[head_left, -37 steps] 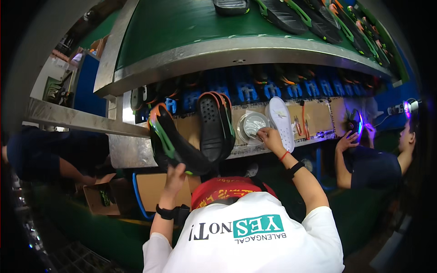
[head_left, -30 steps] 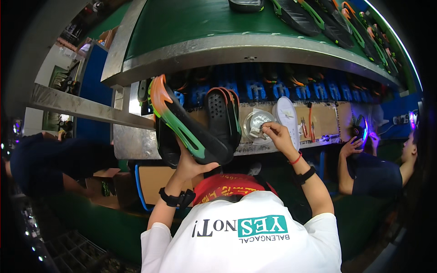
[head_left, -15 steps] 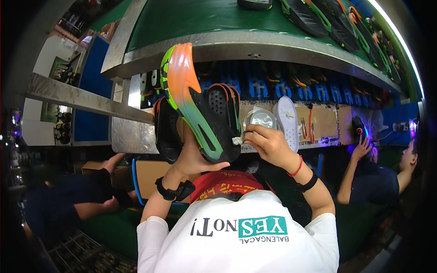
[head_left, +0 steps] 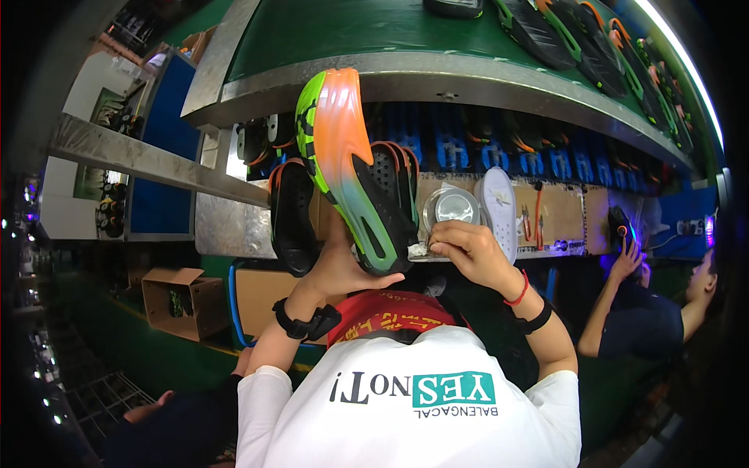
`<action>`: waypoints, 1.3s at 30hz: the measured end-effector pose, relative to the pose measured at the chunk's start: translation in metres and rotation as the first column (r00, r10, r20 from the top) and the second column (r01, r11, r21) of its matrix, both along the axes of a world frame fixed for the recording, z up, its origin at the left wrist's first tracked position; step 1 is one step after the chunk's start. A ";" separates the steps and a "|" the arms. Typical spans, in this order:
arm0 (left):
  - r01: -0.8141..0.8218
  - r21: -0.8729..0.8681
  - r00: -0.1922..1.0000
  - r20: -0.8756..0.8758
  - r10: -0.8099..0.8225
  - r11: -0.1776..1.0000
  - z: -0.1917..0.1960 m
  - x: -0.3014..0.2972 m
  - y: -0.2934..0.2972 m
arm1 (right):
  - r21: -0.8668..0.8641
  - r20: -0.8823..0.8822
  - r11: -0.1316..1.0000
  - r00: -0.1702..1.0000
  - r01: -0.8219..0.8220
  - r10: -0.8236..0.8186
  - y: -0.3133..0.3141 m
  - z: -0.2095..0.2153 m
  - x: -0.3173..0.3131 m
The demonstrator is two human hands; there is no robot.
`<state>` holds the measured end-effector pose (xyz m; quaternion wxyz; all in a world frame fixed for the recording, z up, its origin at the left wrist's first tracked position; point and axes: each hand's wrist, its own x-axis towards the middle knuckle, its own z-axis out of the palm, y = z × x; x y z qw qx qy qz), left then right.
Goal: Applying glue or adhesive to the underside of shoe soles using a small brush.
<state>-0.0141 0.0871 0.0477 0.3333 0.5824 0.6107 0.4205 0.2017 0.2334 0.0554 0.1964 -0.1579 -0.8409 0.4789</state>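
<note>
My left hand point(head_left: 342, 271) grips a shoe sole point(head_left: 340, 132) by its lower end, fingers hidden behind it. The sole stands tilted up, orange at the top, with lime and teal edges and a black side. Pinched in my right hand point(head_left: 477, 254) is a white cloth wad point(head_left: 419, 250), at the sole's lower right edge; whether it touches cannot be made out. Behind the sole are a black clog-like shoe point(head_left: 292, 222) at left and a perforated black shoe point(head_left: 404, 183) at right. Beyond my right hand sit a round lidded dish point(head_left: 455, 207) and a white perforated sole point(head_left: 498, 209).
A metal-edged green conveyor point(head_left: 351, 39) carries several soles point(head_left: 589, 47) above the bench. Pliers-like tools point(head_left: 538, 218) lie on cardboard point(head_left: 563, 214). Blue racks point(head_left: 449, 144) line the back. A co-worker point(head_left: 644, 312) is at right; an open carton point(head_left: 186, 304) stands on the floor at left.
The sole has shifted slightly right in view and turned a little more upright, both hands with it. At left, a person has moved down, revealing the open carton.
</note>
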 end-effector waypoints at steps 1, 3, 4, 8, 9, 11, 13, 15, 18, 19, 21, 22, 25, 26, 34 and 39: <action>-0.007 0.003 1.000 0.029 0.007 1.000 -0.001 0.000 0.000 | -0.032 0.001 0.999 1.000 -0.004 0.004 -0.001 0.000 0.000; -0.014 0.024 1.000 0.019 0.014 1.000 0.004 0.002 0.002 | 0.016 -0.017 1.000 1.000 0.011 -0.011 -0.001 0.000 -0.001; -0.021 0.046 1.000 0.008 0.021 0.999 0.007 0.002 0.002 | 0.064 -0.035 0.998 0.999 0.027 -0.024 -0.001 0.001 -0.001; 0.009 0.119 0.998 0.057 -0.016 0.993 0.012 0.001 0.002 | 0.322 -0.009 0.946 1.000 0.024 -0.022 0.001 0.009 -0.004; 0.018 0.114 0.992 0.119 -0.032 0.993 0.012 0.001 0.001 | 0.388 -0.029 0.921 0.999 0.036 -0.027 0.001 0.009 -0.005; 0.029 0.109 0.983 0.180 -0.048 0.994 0.013 0.001 0.001 | 0.453 -0.050 0.890 0.998 0.050 -0.031 0.000 0.009 -0.006; 0.025 0.125 0.980 0.194 -0.050 0.992 0.019 0.002 0.002 | 0.475 -0.106 0.875 0.993 0.095 -0.051 0.000 0.007 -0.007; 0.032 0.117 0.970 0.235 -0.059 0.993 0.016 0.002 0.001 | 0.482 -0.137 0.869 0.989 0.111 -0.051 0.000 0.005 -0.010; 0.041 0.107 0.953 0.293 -0.071 0.993 0.015 0.003 0.000 | 0.493 -0.177 0.859 0.982 0.140 -0.058 0.000 0.007 -0.013; 0.044 0.104 0.948 0.310 -0.074 0.994 0.015 0.003 -0.001 | 0.496 -0.187 0.855 0.980 0.153 -0.066 0.000 0.008 -0.015; 0.045 0.098 0.953 0.294 -0.072 0.994 0.015 0.003 -0.001 | 0.498 -0.197 0.851 0.977 0.166 -0.075 0.001 0.007 -0.016; 0.046 0.092 0.958 0.278 -0.070 0.995 0.015 0.003 -0.002 | 0.500 -0.207 0.847 0.975 0.178 -0.083 0.001 0.007 -0.017; 0.047 0.083 0.941 0.330 -0.072 0.995 0.015 0.003 -0.003 | 0.511 -0.233 0.836 0.969 0.199 -0.089 0.003 0.009 -0.020; 0.046 0.083 0.941 0.330 -0.071 0.995 0.015 0.003 -0.003 | 0.511 -0.233 0.836 0.968 0.199 -0.088 0.004 0.009 -0.021; 0.020 0.114 0.929 0.366 -0.061 0.993 0.010 0.005 -0.008 | 0.496 -0.269 0.837 0.957 0.232 -0.106 0.005 0.016 -0.027; 0.079 0.061 0.973 0.210 -0.091 0.995 0.003 0.004 -0.014 | 0.451 -0.302 0.843 0.939 0.293 -0.165 0.003 0.019 -0.028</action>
